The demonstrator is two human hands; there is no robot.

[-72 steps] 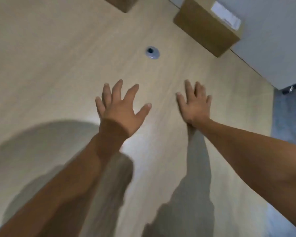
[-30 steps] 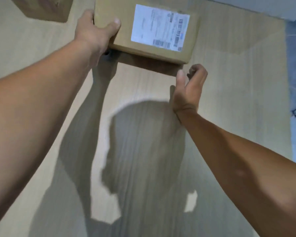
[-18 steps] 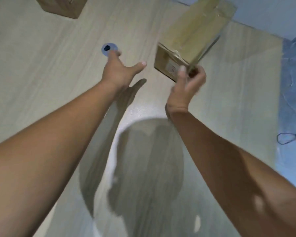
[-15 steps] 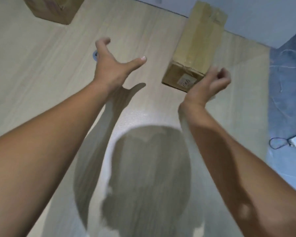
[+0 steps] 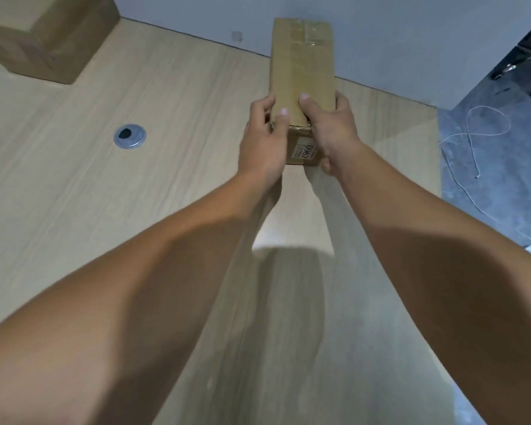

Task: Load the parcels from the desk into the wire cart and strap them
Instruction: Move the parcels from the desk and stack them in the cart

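Note:
A long brown cardboard parcel (image 5: 302,61), taped along its top, points away from me over the light wooden desk (image 5: 178,96). A small white label with digits shows on its near end. My left hand (image 5: 262,142) grips the near left corner, thumb on top. My right hand (image 5: 330,130) grips the near right corner, thumb on top and fingers wrapped round the side. A second brown parcel (image 5: 48,38) sits at the desk's far left corner. The wire cart is out of view.
A round metal cable grommet (image 5: 129,135) is set into the desk left of my hands. A grey wall runs along the desk's far edge. To the right is grey floor with a loose white cable (image 5: 472,136) and dark equipment at the top right.
The parcel was turned from label-up and crosswise to lengthwise. My left hand, open and apart half a second ago, now grips the near end together with my right hand.

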